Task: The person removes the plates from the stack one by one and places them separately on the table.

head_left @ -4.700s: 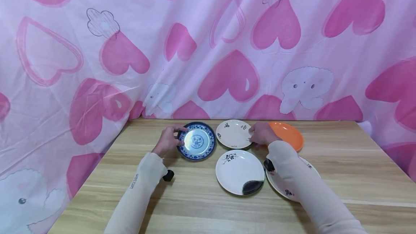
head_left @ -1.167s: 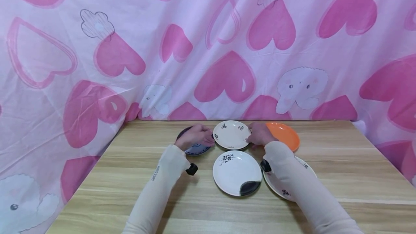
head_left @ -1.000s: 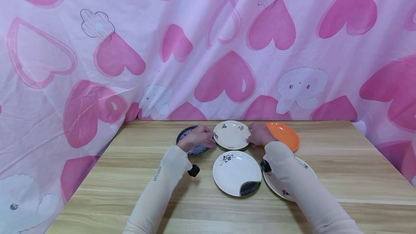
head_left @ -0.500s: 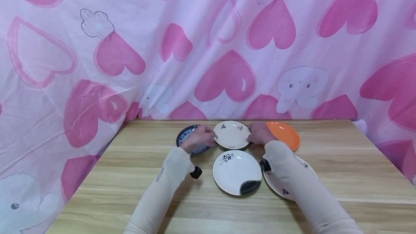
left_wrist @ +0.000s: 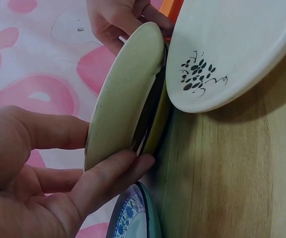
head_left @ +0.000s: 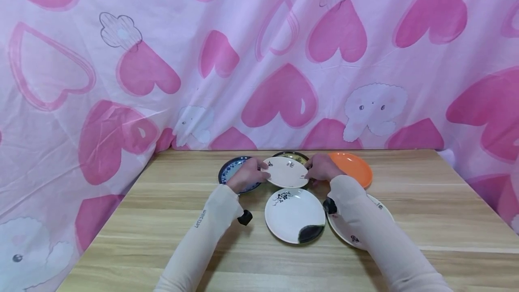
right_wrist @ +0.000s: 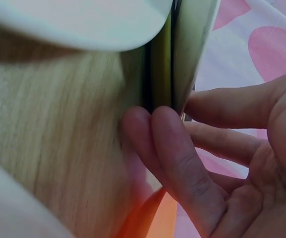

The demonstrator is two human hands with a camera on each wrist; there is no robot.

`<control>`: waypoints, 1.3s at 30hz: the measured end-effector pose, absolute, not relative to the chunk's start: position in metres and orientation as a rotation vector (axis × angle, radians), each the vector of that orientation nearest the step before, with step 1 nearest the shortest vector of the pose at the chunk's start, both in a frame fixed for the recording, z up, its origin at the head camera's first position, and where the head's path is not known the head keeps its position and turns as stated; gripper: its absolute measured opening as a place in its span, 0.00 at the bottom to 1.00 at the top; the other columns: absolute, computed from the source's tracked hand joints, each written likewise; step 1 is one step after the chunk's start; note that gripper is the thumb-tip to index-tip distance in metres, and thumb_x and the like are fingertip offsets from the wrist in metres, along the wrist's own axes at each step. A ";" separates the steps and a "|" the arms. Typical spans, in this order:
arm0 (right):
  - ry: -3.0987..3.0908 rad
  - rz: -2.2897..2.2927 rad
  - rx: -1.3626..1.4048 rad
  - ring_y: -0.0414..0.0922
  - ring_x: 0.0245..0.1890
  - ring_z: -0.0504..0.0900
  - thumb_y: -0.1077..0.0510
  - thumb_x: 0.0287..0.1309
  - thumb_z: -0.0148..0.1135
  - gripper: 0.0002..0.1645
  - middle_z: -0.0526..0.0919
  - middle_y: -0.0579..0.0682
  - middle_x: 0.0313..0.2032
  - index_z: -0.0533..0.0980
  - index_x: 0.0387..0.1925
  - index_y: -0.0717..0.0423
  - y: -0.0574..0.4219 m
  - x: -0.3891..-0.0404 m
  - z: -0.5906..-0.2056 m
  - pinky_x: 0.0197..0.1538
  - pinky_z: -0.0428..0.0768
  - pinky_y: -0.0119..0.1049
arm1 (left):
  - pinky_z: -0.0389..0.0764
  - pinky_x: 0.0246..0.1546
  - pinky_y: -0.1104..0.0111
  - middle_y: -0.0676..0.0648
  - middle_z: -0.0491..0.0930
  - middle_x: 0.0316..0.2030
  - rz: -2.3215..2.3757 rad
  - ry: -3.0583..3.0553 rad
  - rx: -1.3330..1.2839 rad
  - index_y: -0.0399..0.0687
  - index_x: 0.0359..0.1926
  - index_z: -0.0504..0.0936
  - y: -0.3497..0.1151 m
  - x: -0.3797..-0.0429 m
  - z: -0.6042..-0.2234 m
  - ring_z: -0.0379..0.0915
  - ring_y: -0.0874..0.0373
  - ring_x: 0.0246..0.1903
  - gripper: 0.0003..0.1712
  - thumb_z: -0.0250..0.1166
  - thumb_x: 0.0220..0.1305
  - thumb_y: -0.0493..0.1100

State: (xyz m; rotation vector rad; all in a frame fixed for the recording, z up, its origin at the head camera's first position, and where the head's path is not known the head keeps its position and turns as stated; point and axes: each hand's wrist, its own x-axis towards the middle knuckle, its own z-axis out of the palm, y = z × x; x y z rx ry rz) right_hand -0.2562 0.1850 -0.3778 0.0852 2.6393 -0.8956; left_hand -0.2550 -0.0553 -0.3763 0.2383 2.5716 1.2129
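Note:
A cream plate [head_left: 285,172] with small dark motifs is tilted at the back middle of the table, held at its two sides. My left hand [head_left: 248,174] pinches its left rim; in the left wrist view the thumb is on one side and fingers on the other. At the opposite rim, my right hand [head_left: 323,167] grips the same plate. Behind and under it shows a yellowish plate [head_left: 292,155] with a dark rim. The left wrist view has a gap between the cream plate [left_wrist: 120,94] and the yellowish one.
A blue-patterned plate [head_left: 229,169] lies partly beneath my left hand. In front is a white plate [head_left: 293,213] with a black patch. An orange plate [head_left: 354,170] sits right of my right hand, and another cream plate [head_left: 343,228] is under the right forearm. A heart-patterned cloth [head_left: 279,96] hangs behind.
My left hand moved from the blue plate to the cream plate's left rim. The cream plate has since tilted and come toward me, uncovering the yellowish plate beneath. My right hand stayed at its rim.

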 end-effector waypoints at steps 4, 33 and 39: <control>2.667 -0.844 0.081 0.46 0.31 0.85 0.63 0.61 0.65 0.23 0.85 0.59 0.48 0.79 0.58 0.62 0.184 -0.256 -0.379 0.41 0.88 0.38 | 0.73 0.66 0.54 0.37 0.79 0.57 1.225 2.585 0.243 0.36 0.57 0.80 -0.057 -0.255 -0.378 0.73 0.47 0.56 0.24 0.69 0.60 0.38; 2.735 -0.746 0.014 0.44 0.26 0.85 0.65 0.59 0.59 0.18 0.86 0.56 0.41 0.82 0.51 0.62 0.187 -0.256 -0.380 0.31 0.81 0.32 | 0.83 0.40 0.71 0.41 0.83 0.47 1.412 2.480 0.262 0.41 0.57 0.82 -0.074 -0.253 -0.381 0.78 0.58 0.38 0.24 0.70 0.58 0.33; 2.702 -0.808 0.045 0.45 0.28 0.84 0.63 0.61 0.62 0.18 0.86 0.58 0.43 0.81 0.53 0.64 0.187 -0.256 -0.380 0.36 0.86 0.35 | 0.84 0.42 0.70 0.40 0.86 0.46 1.455 2.445 0.288 0.43 0.58 0.81 -0.078 -0.251 -0.382 0.82 0.57 0.40 0.24 0.69 0.58 0.33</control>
